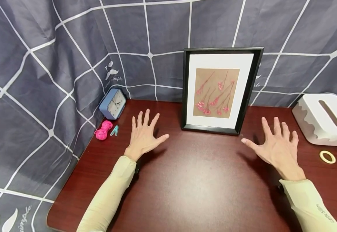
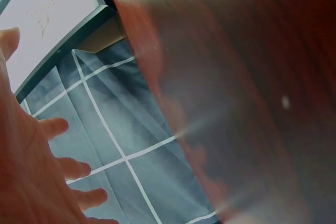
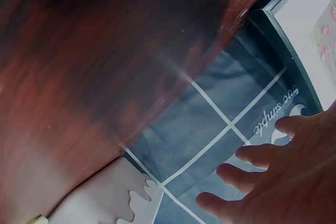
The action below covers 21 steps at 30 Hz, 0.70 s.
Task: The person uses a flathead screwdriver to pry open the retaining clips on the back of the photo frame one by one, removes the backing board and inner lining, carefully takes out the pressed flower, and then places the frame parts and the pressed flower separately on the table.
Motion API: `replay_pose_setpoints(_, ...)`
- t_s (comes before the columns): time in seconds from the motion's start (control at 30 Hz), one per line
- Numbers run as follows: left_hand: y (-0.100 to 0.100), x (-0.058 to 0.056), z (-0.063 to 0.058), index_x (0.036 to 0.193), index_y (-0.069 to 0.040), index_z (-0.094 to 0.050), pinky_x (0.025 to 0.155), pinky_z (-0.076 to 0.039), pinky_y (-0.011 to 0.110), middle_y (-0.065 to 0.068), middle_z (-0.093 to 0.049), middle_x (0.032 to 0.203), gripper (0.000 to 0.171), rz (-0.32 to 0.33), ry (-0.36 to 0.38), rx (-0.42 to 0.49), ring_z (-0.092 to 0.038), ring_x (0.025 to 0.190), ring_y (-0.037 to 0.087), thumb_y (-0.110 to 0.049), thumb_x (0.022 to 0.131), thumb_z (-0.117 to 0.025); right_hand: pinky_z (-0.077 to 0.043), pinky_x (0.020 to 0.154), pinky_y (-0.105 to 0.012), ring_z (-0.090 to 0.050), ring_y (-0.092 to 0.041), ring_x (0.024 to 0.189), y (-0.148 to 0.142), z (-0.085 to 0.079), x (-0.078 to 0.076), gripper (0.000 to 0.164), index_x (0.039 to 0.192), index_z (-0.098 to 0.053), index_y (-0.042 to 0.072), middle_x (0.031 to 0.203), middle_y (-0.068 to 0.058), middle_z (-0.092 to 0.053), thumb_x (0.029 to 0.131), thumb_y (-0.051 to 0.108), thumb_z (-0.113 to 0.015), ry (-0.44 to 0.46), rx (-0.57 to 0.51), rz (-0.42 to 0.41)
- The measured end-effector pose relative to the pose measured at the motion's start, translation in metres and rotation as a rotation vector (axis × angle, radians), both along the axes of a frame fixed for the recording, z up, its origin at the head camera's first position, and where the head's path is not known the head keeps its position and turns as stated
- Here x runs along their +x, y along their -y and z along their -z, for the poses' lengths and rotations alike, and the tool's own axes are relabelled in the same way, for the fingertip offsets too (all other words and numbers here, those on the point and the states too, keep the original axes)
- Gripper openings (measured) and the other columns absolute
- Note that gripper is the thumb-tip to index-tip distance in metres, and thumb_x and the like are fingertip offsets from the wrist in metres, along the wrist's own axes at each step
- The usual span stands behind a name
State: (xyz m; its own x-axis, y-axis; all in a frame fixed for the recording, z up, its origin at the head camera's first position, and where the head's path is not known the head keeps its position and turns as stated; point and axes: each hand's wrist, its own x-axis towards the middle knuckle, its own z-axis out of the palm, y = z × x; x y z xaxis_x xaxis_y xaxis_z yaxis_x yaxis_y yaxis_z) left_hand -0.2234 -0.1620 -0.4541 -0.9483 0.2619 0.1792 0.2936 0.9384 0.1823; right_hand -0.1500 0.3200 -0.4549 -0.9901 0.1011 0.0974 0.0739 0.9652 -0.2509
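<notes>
A person's two bare hands reach out over a dark red-brown wooden tabletop (image 1: pixel 197 180), spread wide, each casting a shadow on the wood. The left hand (image 1: pixel 143 137) has its fingers fanned forward, thumb pointing inward; the right hand (image 1: pixel 277 148) mirrors it. Both sleeves (image 1: pixel 107 193) are pale yellow (the right one carries small lettering).

Between the hands and a little beyond them, a black picture frame (image 1: pixel 218 91) stands near the middle of the back edge. Inside its white mat, pink flowers on thin stems lie against tan.

Near the back left corner is a blue alarm clock (image 1: pixel 113 103), its pale dial facing inward. Closer along the left edge lies a skein of bright pink yarn (image 1: pixel 103 130), with a turquoise clip (image 1: pixel 114 130) just beside it.

Near the back right corner sits a white and grey tissue box (image 1: pixel 326 120), slot on top; a pale yellow ring (image 1: pixel 327 157) lies flat just in front. Grey cloth (image 1: pixel 168 25) with white grid lines hangs behind the back edge and along the left.
</notes>
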Motion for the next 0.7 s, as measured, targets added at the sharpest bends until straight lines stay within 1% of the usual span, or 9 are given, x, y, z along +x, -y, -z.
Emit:
replay_pose_setpoints(0.23,-0.0012,-0.0002,-0.0020,0.172,-0.030,-0.032,0.140,-0.006,0.073,0.015,-0.016,0.184,0.103,0.006,0.014,0.023,-0.011,0.171,0.046,-0.086,0.089,-0.056,-0.013,0.120,-0.088,-0.013,-0.064,0.159,0.0019,-0.0009,0.0002,0.117,0.176,-0.012,0.016,0.178,-0.037,-0.008,0.093,0.087,-0.055,-0.005,-0.015,-0.005)
replay_pose_setpoints(0.33,-0.0008,0.0002,-0.0029,0.171,-0.029,-0.035,0.140,-0.008,0.074,0.016,-0.018,0.183,0.103,0.002,0.012,0.025,-0.014,0.170,0.046,-0.086,0.088,-0.058,-0.013,0.120,-0.088,-0.012,-0.064,0.159,0.0026,-0.0010,0.0003,0.117,0.176,-0.010,0.016,0.178,-0.036,-0.006,0.094,0.087,-0.053,0.010,-0.025,0.000)
replay_pose_setpoints(0.43,-0.0001,0.0012,-0.0026,0.169,-0.027,-0.040,0.139,-0.010,0.074,0.016,-0.024,0.181,0.102,-0.002,0.010,0.034,-0.019,0.168,0.046,-0.086,0.087,-0.060,-0.014,0.120,-0.087,-0.011,-0.064,0.160,0.0033,-0.0010,-0.0006,0.116,0.176,-0.008,0.017,0.178,-0.036,-0.004,0.094,0.087,-0.051,0.018,-0.039,0.002)
replay_pose_setpoints(0.53,-0.0006,0.0021,-0.0017,0.164,-0.024,-0.048,0.137,-0.014,0.076,0.016,-0.039,0.174,0.099,0.001,-0.002,0.041,-0.031,0.163,0.045,-0.085,0.087,-0.061,-0.016,0.119,-0.087,-0.012,-0.064,0.160,0.0046,-0.0020,-0.0017,0.112,0.176,-0.009,0.016,0.179,-0.035,-0.005,0.097,0.085,-0.050,0.017,-0.068,-0.002)
replay_pose_setpoints(0.63,-0.0026,0.0021,-0.0019,0.155,-0.021,-0.060,0.136,-0.015,0.077,0.014,-0.060,0.158,0.091,0.012,-0.033,0.070,-0.047,0.151,0.040,-0.082,0.087,-0.063,-0.021,0.114,-0.088,-0.017,-0.064,0.157,0.0062,-0.0039,-0.0024,0.105,0.175,-0.014,0.013,0.179,-0.035,-0.010,0.102,0.079,-0.049,0.004,-0.111,-0.011)
replay_pose_setpoints(0.7,-0.0047,0.0016,-0.0029,0.147,-0.018,-0.066,0.136,-0.017,0.077,0.012,-0.070,0.146,0.085,0.025,-0.055,0.118,-0.056,0.142,0.038,-0.079,0.088,-0.066,-0.026,0.109,-0.088,-0.022,-0.066,0.154,0.0070,-0.0058,-0.0030,0.100,0.174,-0.019,0.009,0.177,-0.035,-0.017,0.104,0.074,-0.049,-0.013,-0.149,-0.018)
